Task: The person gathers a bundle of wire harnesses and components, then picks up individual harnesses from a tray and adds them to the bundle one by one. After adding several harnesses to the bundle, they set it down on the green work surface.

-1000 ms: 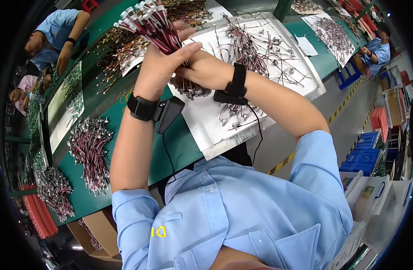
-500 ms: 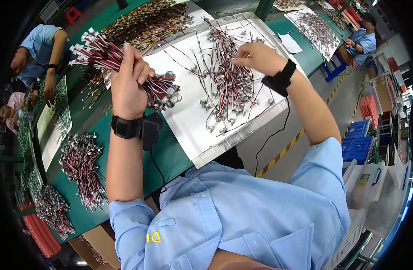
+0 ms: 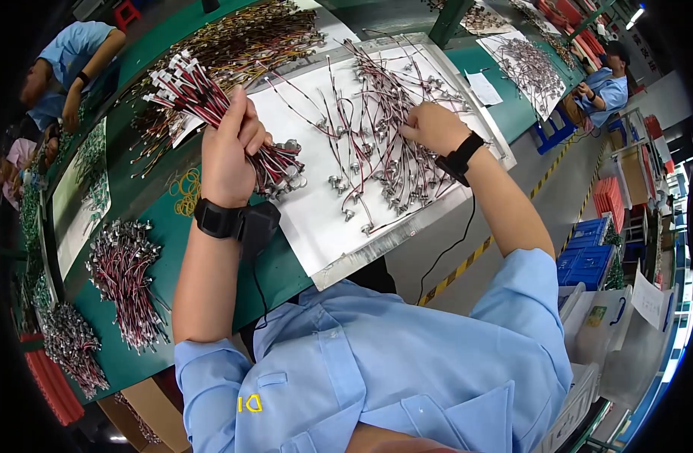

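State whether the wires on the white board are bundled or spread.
Spread: the wires lie loose and tangled across the white board, with separate strands pointing different ways.

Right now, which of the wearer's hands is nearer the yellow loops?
Left: the left hand, gripping a wire bundle, is just beyond and right of the yellow loops; the right hand is much farther right, at the loose wires.

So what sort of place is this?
Probably a factory workshop for small electrical parts: a bunch of wires in the left hand, more piles on a green bench, and co-workers in light-blue shirts nearby.
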Available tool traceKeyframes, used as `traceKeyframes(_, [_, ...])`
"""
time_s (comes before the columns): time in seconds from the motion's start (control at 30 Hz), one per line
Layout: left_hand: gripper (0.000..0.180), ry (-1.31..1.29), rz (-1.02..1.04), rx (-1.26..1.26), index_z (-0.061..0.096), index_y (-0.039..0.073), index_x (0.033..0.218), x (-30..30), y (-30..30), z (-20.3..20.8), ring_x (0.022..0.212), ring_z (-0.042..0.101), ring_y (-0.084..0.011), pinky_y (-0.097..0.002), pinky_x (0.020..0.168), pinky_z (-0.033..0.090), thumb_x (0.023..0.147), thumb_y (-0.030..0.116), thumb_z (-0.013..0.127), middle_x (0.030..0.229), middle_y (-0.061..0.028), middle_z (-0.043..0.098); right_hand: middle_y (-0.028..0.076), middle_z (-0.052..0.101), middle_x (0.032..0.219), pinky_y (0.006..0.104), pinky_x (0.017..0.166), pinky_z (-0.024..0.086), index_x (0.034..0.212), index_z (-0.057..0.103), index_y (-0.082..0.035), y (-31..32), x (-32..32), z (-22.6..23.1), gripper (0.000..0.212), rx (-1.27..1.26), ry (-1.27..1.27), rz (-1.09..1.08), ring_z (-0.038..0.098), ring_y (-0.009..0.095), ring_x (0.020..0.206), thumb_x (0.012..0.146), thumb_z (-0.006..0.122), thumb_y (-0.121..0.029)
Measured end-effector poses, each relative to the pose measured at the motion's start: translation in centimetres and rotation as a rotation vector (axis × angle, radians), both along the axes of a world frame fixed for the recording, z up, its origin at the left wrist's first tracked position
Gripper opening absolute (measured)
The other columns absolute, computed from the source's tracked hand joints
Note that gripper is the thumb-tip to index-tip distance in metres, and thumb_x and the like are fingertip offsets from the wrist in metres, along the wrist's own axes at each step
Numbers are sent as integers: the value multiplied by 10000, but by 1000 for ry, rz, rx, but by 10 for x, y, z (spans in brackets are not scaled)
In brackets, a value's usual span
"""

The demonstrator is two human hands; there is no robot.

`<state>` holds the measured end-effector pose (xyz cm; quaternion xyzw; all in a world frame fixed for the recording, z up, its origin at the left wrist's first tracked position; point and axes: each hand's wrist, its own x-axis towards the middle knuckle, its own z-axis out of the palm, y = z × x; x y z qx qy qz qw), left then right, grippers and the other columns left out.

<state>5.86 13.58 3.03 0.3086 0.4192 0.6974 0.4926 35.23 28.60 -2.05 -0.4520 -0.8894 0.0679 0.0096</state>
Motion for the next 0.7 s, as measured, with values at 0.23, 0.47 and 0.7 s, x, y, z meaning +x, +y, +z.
traceKeyframes(0.23, [331, -17, -30, -12, 496, 86, 746, -1, -4, -6, 491, 318, -67, -257, 561, 403, 937, 355, 520, 534, 61, 299, 124, 613, 615, 359, 619, 493, 771, 632, 1, 2, -9, 33, 212, 14, 255, -2, 613, 262, 569, 795, 624, -209])
traceKeyframes(0.47, [326, -68, -10, -14, 507, 77, 752, 1, 1, -17, 493, 343, -78, -265, 565, 414, 936, 347, 521, 542, 52, 320, 159, 646, 701, 395, 709, 494, 768, 653, 3, 6, -70, 54, 217, -259, 578, -96, 631, 320, 741, 802, 597, -203])
traceKeyframes(0.7, [329, -49, -18, -47, 526, 59, 777, -3, -6, -15, 495, 374, -91, -275, 572, 423, 941, 343, 511, 549, 40, 346, 96, 600, 630, 291, 566, 471, 870, 622, -10, 4, -88, 63, 146, 360, 414, 124, 615, 192, 594, 813, 631, -145])
